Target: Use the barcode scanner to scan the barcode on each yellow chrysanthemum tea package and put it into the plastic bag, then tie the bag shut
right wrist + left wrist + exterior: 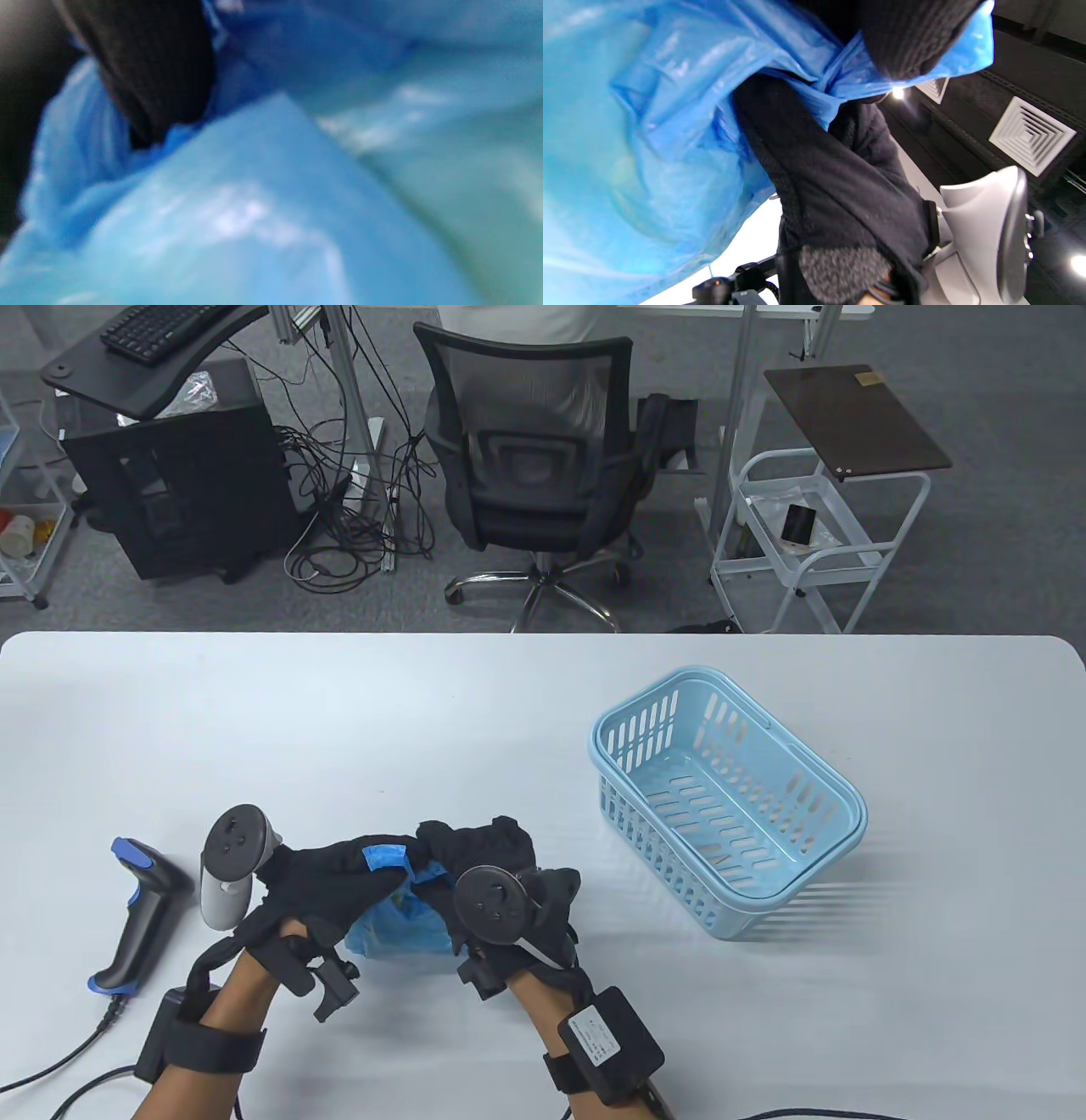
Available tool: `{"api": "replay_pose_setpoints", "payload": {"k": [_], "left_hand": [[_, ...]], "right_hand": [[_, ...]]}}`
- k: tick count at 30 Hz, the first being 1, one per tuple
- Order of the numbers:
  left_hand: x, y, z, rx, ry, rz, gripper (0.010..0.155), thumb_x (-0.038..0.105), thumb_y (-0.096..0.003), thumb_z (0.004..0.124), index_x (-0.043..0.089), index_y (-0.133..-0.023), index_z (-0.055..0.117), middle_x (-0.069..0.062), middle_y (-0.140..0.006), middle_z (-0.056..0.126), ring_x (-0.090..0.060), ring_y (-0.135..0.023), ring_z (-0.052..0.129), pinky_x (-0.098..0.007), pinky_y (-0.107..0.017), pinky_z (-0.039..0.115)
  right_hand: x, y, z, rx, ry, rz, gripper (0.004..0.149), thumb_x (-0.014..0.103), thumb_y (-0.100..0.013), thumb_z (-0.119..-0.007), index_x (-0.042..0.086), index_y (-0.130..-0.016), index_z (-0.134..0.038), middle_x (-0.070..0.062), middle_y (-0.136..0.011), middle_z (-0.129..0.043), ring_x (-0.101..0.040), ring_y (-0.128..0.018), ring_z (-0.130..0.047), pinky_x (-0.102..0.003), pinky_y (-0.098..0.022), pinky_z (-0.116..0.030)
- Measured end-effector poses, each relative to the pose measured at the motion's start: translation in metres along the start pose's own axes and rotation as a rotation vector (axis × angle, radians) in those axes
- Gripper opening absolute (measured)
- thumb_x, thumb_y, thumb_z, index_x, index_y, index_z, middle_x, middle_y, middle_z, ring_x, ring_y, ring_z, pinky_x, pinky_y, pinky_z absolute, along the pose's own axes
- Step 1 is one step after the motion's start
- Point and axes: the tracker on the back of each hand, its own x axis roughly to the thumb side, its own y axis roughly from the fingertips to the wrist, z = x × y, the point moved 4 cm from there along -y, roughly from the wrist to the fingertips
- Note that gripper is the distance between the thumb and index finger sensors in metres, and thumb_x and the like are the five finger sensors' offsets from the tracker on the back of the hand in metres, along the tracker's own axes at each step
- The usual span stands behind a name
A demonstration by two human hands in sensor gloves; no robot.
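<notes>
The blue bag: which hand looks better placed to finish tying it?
Probably the left hand: it pinches a free strip of the blue bag, while the right hand grips the gathered plastic beside it.

Plastic bag [399, 920] on table [339, 712], near front edge, between both hands. Left hand [331, 878] at bag's left, fingers gripping bag's top. Right hand [501, 865] at bag's right, also gripping top. Barcode scanner [140, 916] lying on table, just left of left hand. Basket [725, 802] on table, well right of hands, farther back. Chair [534, 466] behind table.
</notes>
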Motion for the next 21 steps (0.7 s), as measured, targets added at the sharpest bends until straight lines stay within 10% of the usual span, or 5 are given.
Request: {"api": "replay_pose_setpoints", "payload": {"k": [5, 15, 21], "left_hand": [[0.017, 0.007, 0.004, 0.074, -0.176, 0.027, 0.044, 0.042, -0.0447, 0.083, 0.030, -0.087, 0.085, -0.003, -0.106, 0.068, -0.037, -0.095, 0.068, -0.069, -0.074, 0.044], [0.015, 0.017, -0.008, 0.297, -0.342, -0.097, 0.048, 0.050, -0.0456, 0.076, 0.036, -0.092, 0.079, 0.001, -0.075, 0.096, -0.034, -0.078, 0.089, -0.071, -0.071, 0.048], [0.001, 0.016, -0.009, 0.246, -0.283, -0.177, 0.052, 0.052, -0.0459, 0.070, 0.038, -0.096, 0.074, -0.002, -0.078, 0.100, -0.037, -0.079, 0.093, -0.069, -0.070, 0.053]], "right_hand": [[0.000, -0.002, 0.002, -0.055, 0.050, -0.038, 0.048, 0.048, -0.031, -0.093, 0.027, -0.073, -0.082, 0.014, -0.047, -0.096, -0.015, -0.050, -0.101, -0.054, -0.064, -0.073], [-0.003, 0.004, 0.003, -0.087, 0.124, -0.066, 0.050, 0.059, -0.036, -0.077, 0.027, -0.074, -0.084, 0.011, -0.053, -0.100, -0.019, -0.058, -0.102, -0.058, -0.065, -0.068], [-0.001, 0.010, -0.002, -0.064, 0.137, -0.041, 0.052, 0.061, -0.036, -0.071, 0.028, -0.074, -0.086, 0.010, -0.055, -0.102, -0.020, -0.062, -0.102, -0.058, -0.066, -0.068]]}}
